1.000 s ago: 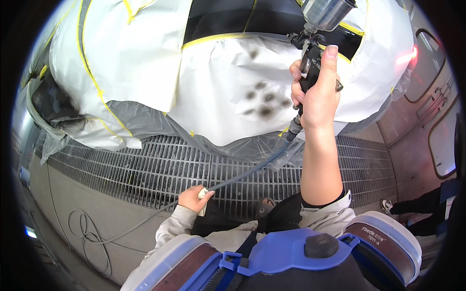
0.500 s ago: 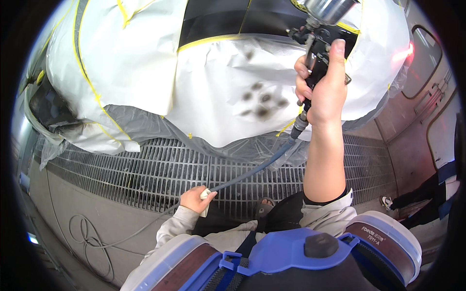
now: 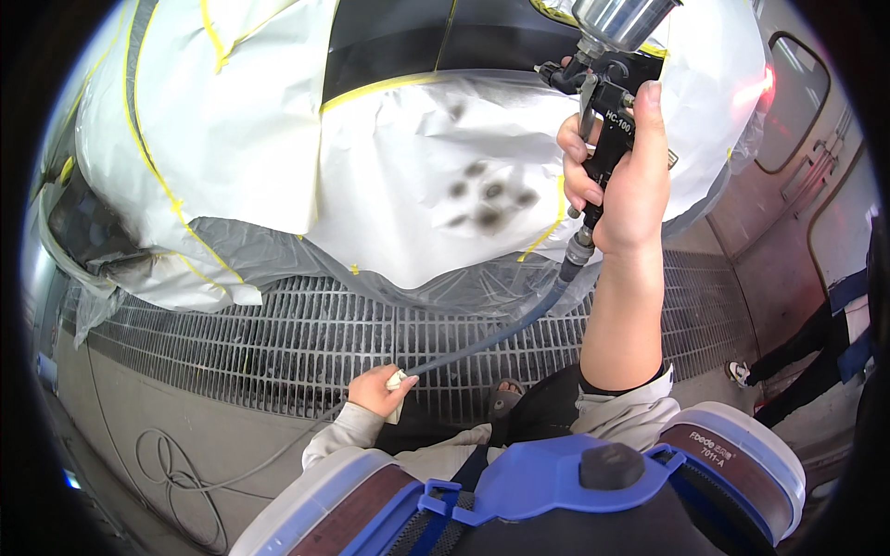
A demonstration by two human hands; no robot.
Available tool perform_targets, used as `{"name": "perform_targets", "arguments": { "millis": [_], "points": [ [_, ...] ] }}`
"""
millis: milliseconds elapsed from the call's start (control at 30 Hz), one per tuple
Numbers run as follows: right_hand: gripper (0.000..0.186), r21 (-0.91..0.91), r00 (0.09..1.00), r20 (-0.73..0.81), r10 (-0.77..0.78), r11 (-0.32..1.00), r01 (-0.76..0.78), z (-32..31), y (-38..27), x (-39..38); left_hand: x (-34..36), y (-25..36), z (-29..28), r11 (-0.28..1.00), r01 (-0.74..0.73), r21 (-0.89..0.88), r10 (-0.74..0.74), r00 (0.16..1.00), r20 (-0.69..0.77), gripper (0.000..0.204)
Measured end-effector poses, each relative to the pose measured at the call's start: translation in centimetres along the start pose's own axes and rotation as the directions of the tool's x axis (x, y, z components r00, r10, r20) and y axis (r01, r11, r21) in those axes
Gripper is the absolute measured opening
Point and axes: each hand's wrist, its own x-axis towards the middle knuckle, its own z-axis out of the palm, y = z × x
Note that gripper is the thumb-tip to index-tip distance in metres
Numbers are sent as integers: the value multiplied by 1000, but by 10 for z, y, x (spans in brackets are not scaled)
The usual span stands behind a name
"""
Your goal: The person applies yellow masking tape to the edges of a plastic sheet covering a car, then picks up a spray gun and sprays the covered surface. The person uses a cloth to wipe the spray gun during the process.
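Note:
My right hand [image 3: 632,190] is wrapped round the grip of a black spray gun [image 3: 612,104] with a silver cup on top. It is raised at the upper right, in front of a dark glossy panel [image 3: 394,42] framed by yellow tape. A grey-blue air hose [image 3: 501,334] runs from the grip's lower end down to my left hand [image 3: 373,391]. That hand is closed low over the floor grating, the hose passing through or against it, with a crumpled pale cloth [image 3: 397,380] between its fingers. White masking paper [image 3: 371,204] below the panel carries several dark paint spots.
Plastic sheeting [image 3: 426,301] hangs along the covered body's lower edge, above a metal floor grating [image 3: 306,324]. Loose hose coils [image 3: 176,477] lie at lower left. Another person's dark-clothed legs [image 3: 802,347] stand at far right. The respirator [image 3: 547,477] I wear fills the bottom.
The whole view has shifted slightly, so the panel and paper sit further left. My right hand holds the spray gun slightly further right relative to the panel. The left hand keeps its hold.

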Motion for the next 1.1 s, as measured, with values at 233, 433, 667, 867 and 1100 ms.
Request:
{"name": "perform_targets", "arguments": {
  "millis": [233, 433, 667, 867, 1100],
  "points": [
    [70, 3, 988, -131, -77, 997, 78, -20, -10, 4, 0, 12, 3, 999, -6, -40, 7, 1000, 24, 46],
    [70, -90, 940, -321, -113, 992, 89, -32, 1, -7, 3, 8, 7, 997, 35, -73, -31, 998, 60, 46],
    [76, -73, 990, -133, -41, 997, 31, -6, 19, -14, -4, -8, 14, 996, 81, -32, -78, 993, 91, 49],
    [79, -59, 998, -33, 57, 997, -59, -4, 19, -16, -11, -8, 14, 998, 41, -38, -38, 996, 81, 51],
    [72, -42, 966, -251, -61, 998, 52, -25, 26, -21, -8, -12, 14, 996, 71, -47, -67, 995, 75, 50]
  ]
}}
